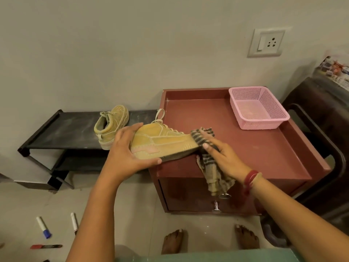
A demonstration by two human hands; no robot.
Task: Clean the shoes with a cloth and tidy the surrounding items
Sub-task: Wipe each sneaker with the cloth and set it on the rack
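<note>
One shoe (pixel 160 142) gripped by left hand (pixel 126 148); right hand (pixel 224 157) clutches cloth (pixel 204 138).

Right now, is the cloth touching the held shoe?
Touching. The head view shows the cloth wrapped over the toe of the shoe, pressed there by the right hand.

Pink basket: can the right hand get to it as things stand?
Probably yes. Only bare cabinet top lies between the right hand and the pink basket, though that hand is holding the striped cloth.
</note>
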